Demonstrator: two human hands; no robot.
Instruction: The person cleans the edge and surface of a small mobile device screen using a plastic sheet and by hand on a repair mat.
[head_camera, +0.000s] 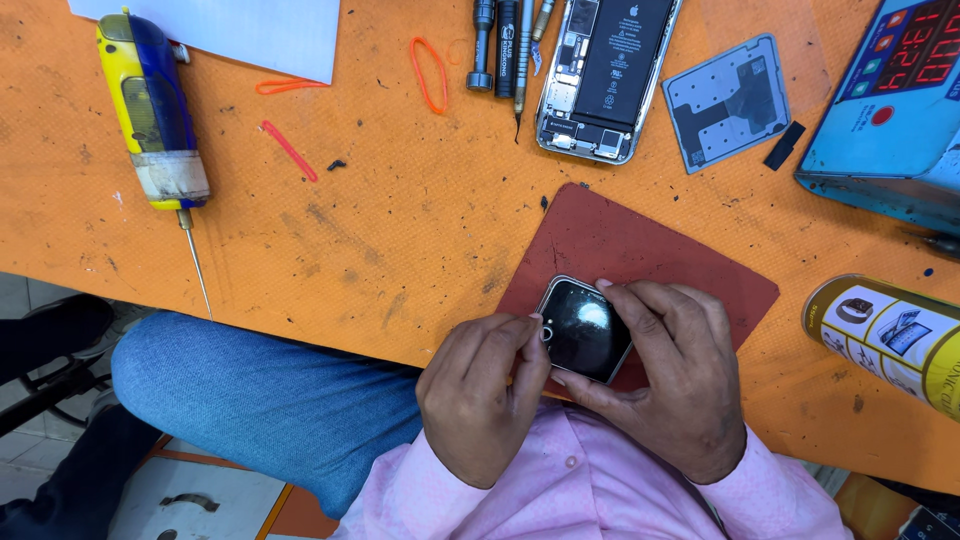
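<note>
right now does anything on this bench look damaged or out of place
Yes. A phone lies opened at the top of the orange mat, its insides bare, with a loose grey plate beside it. Orange rubber bands are scattered about, and the mat is stained. Both hands, left and right, hold a small dark device.

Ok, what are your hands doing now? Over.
Left hand and right hand both grip small dark glossy panel. It's over red mat. Nothing blocking.
</note>
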